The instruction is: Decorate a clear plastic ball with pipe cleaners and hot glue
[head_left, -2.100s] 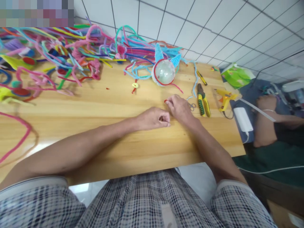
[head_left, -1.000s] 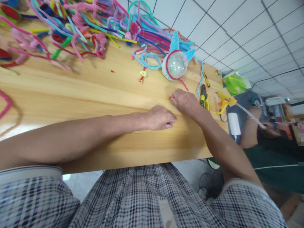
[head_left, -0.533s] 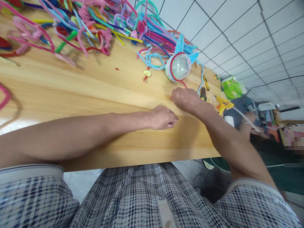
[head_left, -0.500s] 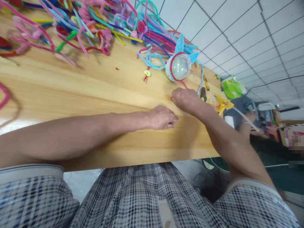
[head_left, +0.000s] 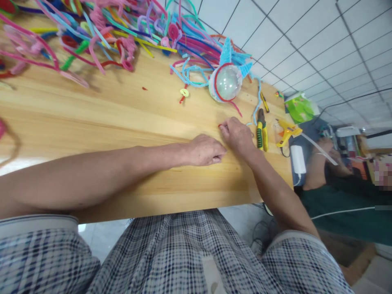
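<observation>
My left hand [head_left: 206, 150] rests over the wooden table with its fingers curled closed; whatever they may hold is hidden. Just right of it, my right hand [head_left: 237, 132] is closed too, and a small red piece [head_left: 219, 125] shows at its fingertips. Beyond the right hand lies a clear plastic dome [head_left: 229, 83] with a red rim and blue fuzzy ear shapes [head_left: 226, 51]. A short red pipe cleaner [head_left: 236, 108] sticks out below the dome. Pliers [head_left: 262, 132] with green and yellow handles lie right of my right hand.
Tangled colourful pipe cleaners [head_left: 122, 36] cover the table's far left side. At the right are a yellow glue gun [head_left: 288, 132], a yellow cutter [head_left: 264, 102], a white adapter [head_left: 297, 159] and a green packet [head_left: 301, 108]. Another person's arm [head_left: 317, 163] is beyond the table's right end.
My right hand has moved slightly down and nearer my left hand, uncovering the pliers. The left hand stays almost still. The view has shifted a little.
</observation>
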The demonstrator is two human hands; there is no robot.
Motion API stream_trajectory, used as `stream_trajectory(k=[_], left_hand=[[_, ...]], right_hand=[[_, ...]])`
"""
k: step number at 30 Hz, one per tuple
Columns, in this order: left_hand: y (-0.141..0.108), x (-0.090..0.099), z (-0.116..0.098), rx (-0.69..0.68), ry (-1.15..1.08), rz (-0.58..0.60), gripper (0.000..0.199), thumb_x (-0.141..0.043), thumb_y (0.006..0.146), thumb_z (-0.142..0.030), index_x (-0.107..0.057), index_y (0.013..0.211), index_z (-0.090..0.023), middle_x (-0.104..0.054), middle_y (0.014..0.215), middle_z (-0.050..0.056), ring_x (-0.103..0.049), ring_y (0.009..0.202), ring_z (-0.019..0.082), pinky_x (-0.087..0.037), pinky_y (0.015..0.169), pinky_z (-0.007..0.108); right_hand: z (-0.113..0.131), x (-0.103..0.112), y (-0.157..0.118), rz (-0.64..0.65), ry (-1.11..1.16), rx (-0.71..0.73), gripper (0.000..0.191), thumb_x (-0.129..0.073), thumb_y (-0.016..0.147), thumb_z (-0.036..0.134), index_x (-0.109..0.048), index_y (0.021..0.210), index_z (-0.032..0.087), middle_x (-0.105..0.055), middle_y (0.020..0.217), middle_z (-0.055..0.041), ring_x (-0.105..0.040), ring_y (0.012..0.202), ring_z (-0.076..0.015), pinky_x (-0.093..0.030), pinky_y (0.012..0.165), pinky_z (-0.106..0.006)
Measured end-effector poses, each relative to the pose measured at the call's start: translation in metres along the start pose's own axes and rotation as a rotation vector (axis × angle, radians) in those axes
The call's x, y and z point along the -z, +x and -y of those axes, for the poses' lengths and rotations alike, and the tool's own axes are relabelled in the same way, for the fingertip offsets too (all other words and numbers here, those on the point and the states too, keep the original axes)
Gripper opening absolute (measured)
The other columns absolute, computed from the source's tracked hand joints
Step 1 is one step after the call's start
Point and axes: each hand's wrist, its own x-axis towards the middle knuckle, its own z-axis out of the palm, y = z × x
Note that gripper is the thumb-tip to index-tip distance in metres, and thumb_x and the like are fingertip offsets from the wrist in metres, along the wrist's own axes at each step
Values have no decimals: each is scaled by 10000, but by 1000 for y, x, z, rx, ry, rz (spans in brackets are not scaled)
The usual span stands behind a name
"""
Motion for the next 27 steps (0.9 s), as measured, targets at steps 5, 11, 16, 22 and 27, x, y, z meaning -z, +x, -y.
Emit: stream_trajectory(k=[5, 11, 16, 22, 27], left_hand=[[0, -2, 3, -19, -34, -13, 136, -718, 1011, -205, -800, 908, -239, -858, 895, -24, -778, 848, 181, -412, 702, 309], [0, -4, 4, -57, -10, -30, 150, -720, 1013, -209, -791, 883, -228, -855, 894, -6, -763, 840, 179, -391, 677, 307], [0, -5, 3, -36, -1, -37, 166, -713, 1008, -200, -796, 867, -234, -847, 885, -7, -743, 813, 174, -365, 655, 314], [2, -4, 2, -4, 24, -4, 124, -741, 991, -203, -806, 890, -235, -861, 916, -3, -750, 828, 183, -367, 657, 318], [1, -5, 3, -20, 12, -27, 161, -724, 1008, -206, -784, 859, -226, -841, 876, 3, -752, 809, 186, -360, 641, 324]], right_hand=[[6, 16, 4, 75, -111, 33, 344, -457, 1149, 274, -752, 1263, 138, -814, 1274, -223, -768, 1117, -340, -491, 794, -372], [18, 45, 13, 188, -263, 146, 440, -362, 1141, 234, -724, 1344, 88, -789, 1303, -296, -771, 1124, -403, -511, 845, -435], [23, 56, 20, 243, -285, 150, 450, -373, 1140, 242, -719, 1377, 79, -792, 1304, -313, -773, 1155, -437, -524, 874, -462], [16, 50, 17, 261, -209, 48, 418, -432, 1142, 300, -746, 1338, 108, -800, 1341, -277, -774, 1131, -402, -524, 864, -439], [12, 44, 14, 231, -210, 80, 427, -418, 1141, 281, -749, 1339, 99, -797, 1338, -285, -779, 1111, -399, -520, 839, -435]])
